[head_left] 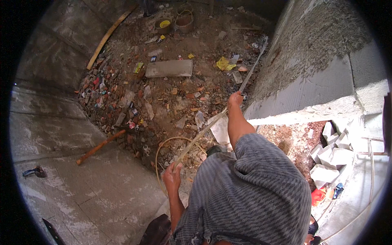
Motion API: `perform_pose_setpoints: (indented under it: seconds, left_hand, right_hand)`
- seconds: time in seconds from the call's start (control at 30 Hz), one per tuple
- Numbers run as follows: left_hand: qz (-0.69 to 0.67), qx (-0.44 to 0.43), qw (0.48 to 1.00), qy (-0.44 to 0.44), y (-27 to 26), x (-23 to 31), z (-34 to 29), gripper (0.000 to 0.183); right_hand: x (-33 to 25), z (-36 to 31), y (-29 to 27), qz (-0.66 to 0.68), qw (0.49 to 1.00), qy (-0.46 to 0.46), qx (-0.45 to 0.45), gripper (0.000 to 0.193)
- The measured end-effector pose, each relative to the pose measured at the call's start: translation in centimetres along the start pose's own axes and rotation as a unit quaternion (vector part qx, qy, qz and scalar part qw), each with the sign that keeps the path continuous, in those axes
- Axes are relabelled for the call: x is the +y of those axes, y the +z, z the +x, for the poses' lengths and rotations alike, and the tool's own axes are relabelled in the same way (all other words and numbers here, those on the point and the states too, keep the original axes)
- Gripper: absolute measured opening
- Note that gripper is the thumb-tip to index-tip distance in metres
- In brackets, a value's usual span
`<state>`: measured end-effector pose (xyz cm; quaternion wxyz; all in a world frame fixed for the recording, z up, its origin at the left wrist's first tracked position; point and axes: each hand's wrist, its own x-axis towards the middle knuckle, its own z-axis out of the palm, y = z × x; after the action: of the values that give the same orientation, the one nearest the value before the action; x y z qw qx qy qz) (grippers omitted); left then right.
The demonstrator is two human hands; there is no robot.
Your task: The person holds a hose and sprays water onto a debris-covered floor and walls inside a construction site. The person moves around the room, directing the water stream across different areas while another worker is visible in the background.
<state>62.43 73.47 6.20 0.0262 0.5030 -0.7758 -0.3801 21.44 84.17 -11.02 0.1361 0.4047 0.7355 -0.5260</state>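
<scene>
A long, narrow, pale bar (204,131) runs slantwise from low centre up toward the wall's foot at the upper right. Its lower end is in my left hand (171,178), whose fingers are closed round it. Farther along, my right hand (235,99) grips the same bar, with that arm stretched forward. The bar's far part looks greyer and lies close beside the rough, partly plastered wall (322,45). A thin yellowish hose (157,157) loops behind the bar near my left hand.
Broken brick and litter cover the dirt floor, with a grey slab (169,68) lying on it. Two buckets (184,23) stand at the back. Wooden poles (101,147) lean at left. White blocks (331,157) are piled beyond the wall's edge, and part of a person (312,230) shows lower right.
</scene>
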Motion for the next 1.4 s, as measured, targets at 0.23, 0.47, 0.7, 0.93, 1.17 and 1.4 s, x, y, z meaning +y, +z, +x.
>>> perform_pose_setpoints:
  seconds: [0.23, 0.47, 0.7, 0.93, 1.17, 1.4]
  left_hand:
    - [0.007, 0.003, 1.0, -0.013, -0.5, -0.3, 0.0, 0.041]
    - [0.019, -0.016, 0.999, 0.029, -1.1, -2.4, -0.7, 0.041]
    - [-0.05, -0.054, 0.997, 0.02, -2.3, -1.9, -2.7, 0.035]
    - [-0.012, -0.031, 0.999, 0.025, -1.5, -2.1, -3.1, 0.04]
    - [-0.042, -0.044, 0.998, -0.001, -0.7, -3.3, -4.0, 0.048]
    - [-0.05, 0.019, 0.998, 0.021, 0.4, -4.7, -5.1, 0.04]
  right_hand:
    - [3.4, 5.5, 3.6, -0.068, 0.994, -0.089, -0.006, 0.05]
    - [6.1, 6.8, 4.7, -0.248, 0.944, -0.197, -0.092, 0.048]
    - [6.9, 3.0, 4.2, -0.249, 0.932, -0.172, -0.198, 0.041]
    - [4.8, 3.2, 6.3, -0.296, 0.909, -0.184, -0.229, 0.048]
    - [1.8, 0.0, 8.5, -0.271, 0.839, -0.417, -0.219, 0.054]
    - [-1.5, -5.5, 8.8, -0.238, 0.823, -0.432, -0.283, 0.052]
